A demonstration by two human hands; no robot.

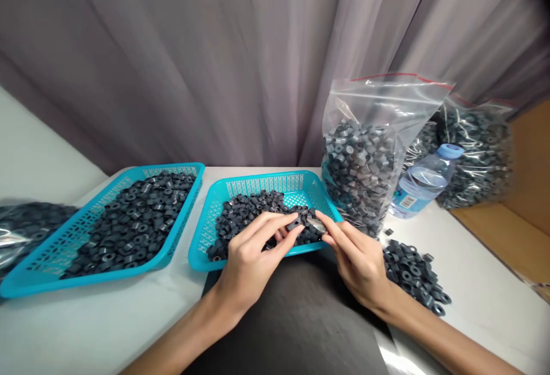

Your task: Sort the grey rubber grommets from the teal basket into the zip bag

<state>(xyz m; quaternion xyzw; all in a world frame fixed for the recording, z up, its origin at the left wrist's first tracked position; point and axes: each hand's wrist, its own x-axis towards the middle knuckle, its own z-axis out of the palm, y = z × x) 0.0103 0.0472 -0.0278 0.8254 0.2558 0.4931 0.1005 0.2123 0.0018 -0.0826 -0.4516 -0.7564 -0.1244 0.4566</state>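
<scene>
1. In our left hand (pixel 251 255), thumb and forefinger are narrowed to a pinch on one small dark piece (pixel 294 223), held just above the near part of the middle basket (pixel 198 252).
2. In our right hand (pixel 360 253), the fingers are closed around a thin metal tool (pixel 317 224) – its tip points left, toward the pinched piece; we cannot tell whether the two touch.
3. Under our hands, loose dark pieces (pixel 240 214) fill much of the turquoise middle basket, while its back right corner shows bare lattice.
4. To the left we have a second turquoise basket (pixel 101 276), heaped with similar ringlike pieces, and beyond it a filled plastic bag (pixel 26 232) at the edge of our view.
5. Just right of the middle basket stands a clear zip bag (pixel 361 174), partly filled with grey pieces; beside it a water bottle (pixel 425 183) leans.
6. Near our right forearm, a small pile (pixel 415 275) lies on the white table (pixel 485 289) – with a cardboard box (pixel 530 157) farther right and a grey curtain (pixel 193 66) behind.
</scene>
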